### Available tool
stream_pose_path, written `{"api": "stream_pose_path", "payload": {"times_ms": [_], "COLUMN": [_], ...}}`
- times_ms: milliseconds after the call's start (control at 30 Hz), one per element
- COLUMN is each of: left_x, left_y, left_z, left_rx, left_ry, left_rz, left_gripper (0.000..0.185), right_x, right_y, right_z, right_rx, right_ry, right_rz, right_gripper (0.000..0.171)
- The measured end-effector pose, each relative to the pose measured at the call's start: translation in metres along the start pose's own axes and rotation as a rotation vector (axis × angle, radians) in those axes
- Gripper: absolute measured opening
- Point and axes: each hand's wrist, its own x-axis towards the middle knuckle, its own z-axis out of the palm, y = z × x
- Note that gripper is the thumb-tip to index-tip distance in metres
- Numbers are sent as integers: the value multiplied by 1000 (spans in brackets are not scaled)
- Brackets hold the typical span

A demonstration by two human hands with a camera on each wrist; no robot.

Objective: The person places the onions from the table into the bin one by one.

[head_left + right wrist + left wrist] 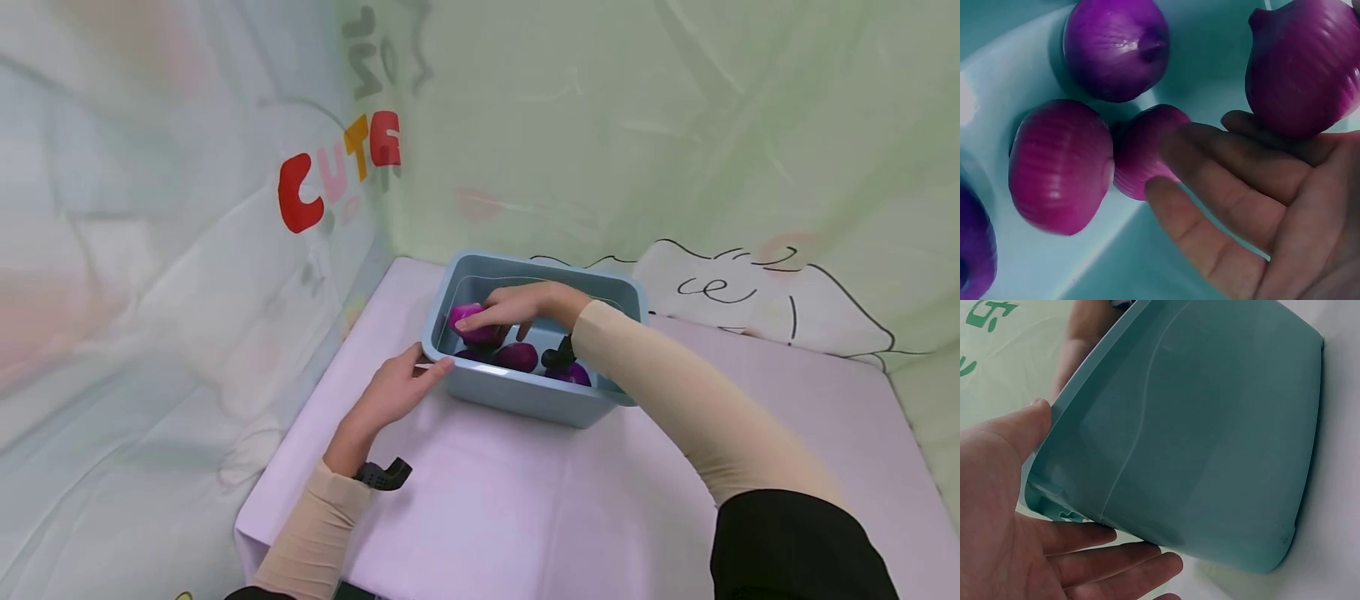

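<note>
A blue-green plastic tub (pixel 525 400) stands on the lilac-covered worktop (pixel 487 500), towards its far left corner. Several purple onions lie in the tub. The right hand (pixel 517 307) reaches into the tub from the right. Its fingers are extended and lie against one onion (pixel 474 321) at the tub's left end. In the right wrist view this onion (pixel 1304 65) rests against the fingertips (pixel 1260 140), fingers straight rather than curled round it. Three further onions lie just beyond the fingertips on the tub floor: one large (pixel 1060 165), one smaller (pixel 1141 150) touching it, one (pixel 1116 47) further off. The left hand (pixel 393 387) is outside the tub at its near left corner. Its fingers are spread and relaxed, thumb tip on the rim (pixel 1054 425), fingers (pixel 1116 562) beneath the tub's outer wall (pixel 1210 437).
</note>
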Motion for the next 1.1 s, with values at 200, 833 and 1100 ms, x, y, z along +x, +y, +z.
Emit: {"api": "stream_pose_path", "payload": {"times_ms": [200,833,1100], "left_x": [0,2,3], "left_y": [4,8,5], "left_z": [4,4,-1], "left_rx": [3,3,10], "left_ry": [-9,-26,-36], "left_rz": [15,16,25], "left_gripper": [70,79,84], "right_x": [4,-10,-24], "right_y": [5,9,15], "right_z": [3,-4,-16], "right_rx": [28,-75,-60], "right_ry": [-23,82,112], "right_rz": [75,51,49], "right_gripper": [81,72,71]}}
